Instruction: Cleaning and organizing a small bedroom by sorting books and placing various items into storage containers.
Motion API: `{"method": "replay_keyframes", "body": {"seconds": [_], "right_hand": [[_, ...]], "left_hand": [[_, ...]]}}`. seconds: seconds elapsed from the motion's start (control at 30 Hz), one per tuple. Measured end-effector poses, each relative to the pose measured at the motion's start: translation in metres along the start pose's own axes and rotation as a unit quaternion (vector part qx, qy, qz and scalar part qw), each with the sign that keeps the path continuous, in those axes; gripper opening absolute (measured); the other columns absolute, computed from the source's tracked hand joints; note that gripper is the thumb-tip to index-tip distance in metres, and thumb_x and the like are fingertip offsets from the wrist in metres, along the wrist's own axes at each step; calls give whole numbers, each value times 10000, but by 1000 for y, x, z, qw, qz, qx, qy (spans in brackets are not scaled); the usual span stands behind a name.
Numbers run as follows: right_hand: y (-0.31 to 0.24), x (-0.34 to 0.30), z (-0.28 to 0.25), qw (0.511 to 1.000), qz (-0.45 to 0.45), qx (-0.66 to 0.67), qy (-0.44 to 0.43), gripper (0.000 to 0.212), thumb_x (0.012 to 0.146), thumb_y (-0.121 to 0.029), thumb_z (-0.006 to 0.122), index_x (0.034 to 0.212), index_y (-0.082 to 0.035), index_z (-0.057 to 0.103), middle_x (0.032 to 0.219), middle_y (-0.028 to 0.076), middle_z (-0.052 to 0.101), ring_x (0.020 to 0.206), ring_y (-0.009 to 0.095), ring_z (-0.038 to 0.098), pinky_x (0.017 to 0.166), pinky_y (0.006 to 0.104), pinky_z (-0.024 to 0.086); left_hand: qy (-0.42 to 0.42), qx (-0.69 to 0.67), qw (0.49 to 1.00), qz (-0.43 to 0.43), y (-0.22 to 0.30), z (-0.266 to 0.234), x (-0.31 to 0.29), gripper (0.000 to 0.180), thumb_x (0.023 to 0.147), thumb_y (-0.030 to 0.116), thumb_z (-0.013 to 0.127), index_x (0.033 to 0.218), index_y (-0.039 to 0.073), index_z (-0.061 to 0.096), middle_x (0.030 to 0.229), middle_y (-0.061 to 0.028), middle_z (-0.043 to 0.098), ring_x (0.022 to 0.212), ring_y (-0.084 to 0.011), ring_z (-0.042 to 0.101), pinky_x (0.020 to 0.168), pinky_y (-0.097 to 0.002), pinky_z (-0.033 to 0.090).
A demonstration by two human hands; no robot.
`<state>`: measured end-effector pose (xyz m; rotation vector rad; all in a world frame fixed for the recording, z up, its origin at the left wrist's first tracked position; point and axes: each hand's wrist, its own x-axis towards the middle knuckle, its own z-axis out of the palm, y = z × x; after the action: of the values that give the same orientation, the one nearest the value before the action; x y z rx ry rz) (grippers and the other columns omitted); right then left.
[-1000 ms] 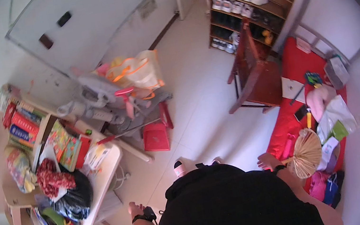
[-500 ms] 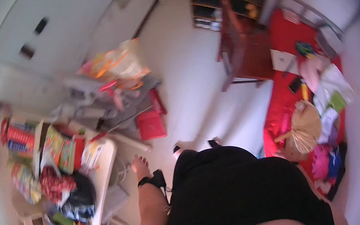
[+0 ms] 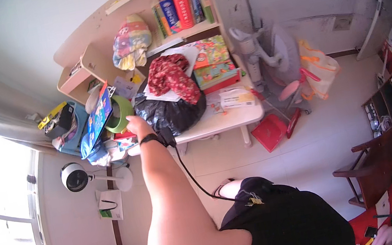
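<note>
My left hand reaches over the near left edge of the desk. Its fingers are closed at the rim of a green ring-shaped thing, and some fingertips are hidden. Beside the ring on the left leans a blue board with colourful pictures. A black plastic bag lies just right of the hand, partly covered by a red patterned cloth. On my left wrist is a black band with a cable. My right hand is out of view.
Colourful books and papers cover the desk's right part. Left of it are a blue bin and a white fan. A red dustpan, a bag and a wooden chair stand to the right.
My view has swung left, bringing the desk to the middle and the window into sight. My left hand, hanging open before, has moved onto the green ring-shaped thing.
</note>
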<state>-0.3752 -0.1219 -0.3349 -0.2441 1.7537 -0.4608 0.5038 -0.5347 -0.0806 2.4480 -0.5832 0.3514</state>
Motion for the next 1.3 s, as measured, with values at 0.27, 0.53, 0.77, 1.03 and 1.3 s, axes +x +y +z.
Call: {"method": "replay_keyframes", "body": {"seconds": [0.27,0.53,0.77,1.03,1.3], "right_hand": [[-35,-52,97,997,13,-54,62,379,903,-377,555,1110,-60,538,1013,128,620,920,310,622,759,434,518],[-35,-74,159,990,-32,-133,41,370,898,-370,588,1103,-64,552,981,123,634,889,313,631,750,431,521],[-126,-212,237,928,-233,-194,217,335,828,-216,619,1070,16,597,898,130,641,783,210,614,738,319,498],[-183,-419,354,791,-553,262,15,571,925,-368,549,1371,-49,386,1256,144,534,1174,220,506,948,365,434],[-64,-508,477,772,-372,200,474,973,681,-374,799,1416,-16,271,1253,228,483,1138,273,502,962,364,412]], "left_hand": [[-130,-695,618,-343,9,19,108,639,876,549,505,1196,-2,470,1153,-109,556,1069,-218,555,827,-344,510],[-196,-735,648,-28,-115,55,228,171,918,106,522,996,-40,563,973,-137,634,918,-206,606,825,-298,528],[-438,-872,173,-133,-2,-80,69,257,839,59,614,1082,-22,588,1096,-136,628,1003,-209,599,880,-314,485],[-737,-426,365,377,69,-193,-21,368,774,-59,664,1129,-30,571,1063,-48,604,949,-152,557,837,-303,453],[-820,-95,84,558,101,-280,-90,430,754,-119,607,1165,0,560,1113,-40,597,1011,-145,557,879,-305,448]]}}
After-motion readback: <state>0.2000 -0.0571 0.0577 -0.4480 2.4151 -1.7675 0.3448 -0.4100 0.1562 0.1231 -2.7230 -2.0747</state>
